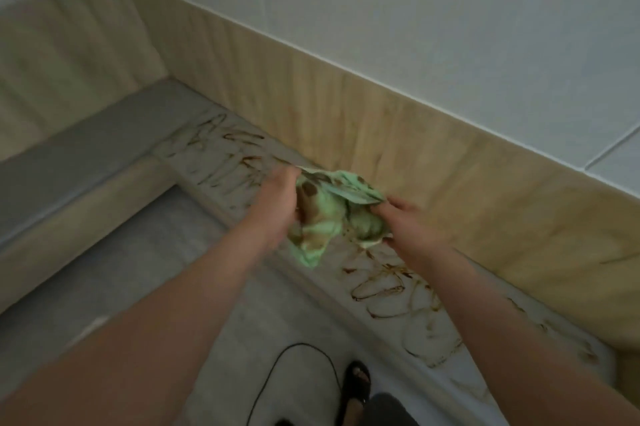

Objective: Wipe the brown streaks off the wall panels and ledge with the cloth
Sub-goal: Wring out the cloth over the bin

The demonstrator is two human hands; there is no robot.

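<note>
I hold the green cloth [332, 214] bunched between both hands just above the ledge [211, 166]. My left hand [277, 197] has its fingers curled round the cloth's left side, and my right hand [408, 221] grips the right side, thumb over the folds. The cloth carries large brown blotches, and that is my main worry. If I press a dirty face down, I judge it will smear the brown streaks [391, 287] wider across the pale ledge instead of lifting them.

A loose tail of cloth hangs below my left hand. Dragged along, it could paint fresh marks onto the beige wall panels [346, 107], which look mostly clean here apart from a faint line far right [620, 257].

Streaks lie on both sides of my hands, so working from the middle risks leaving some behind.

A black cable [294, 373] loops on the floor beside my sandalled foot [356, 380]. Stepping sideways along the ledge, I could snag it.
</note>
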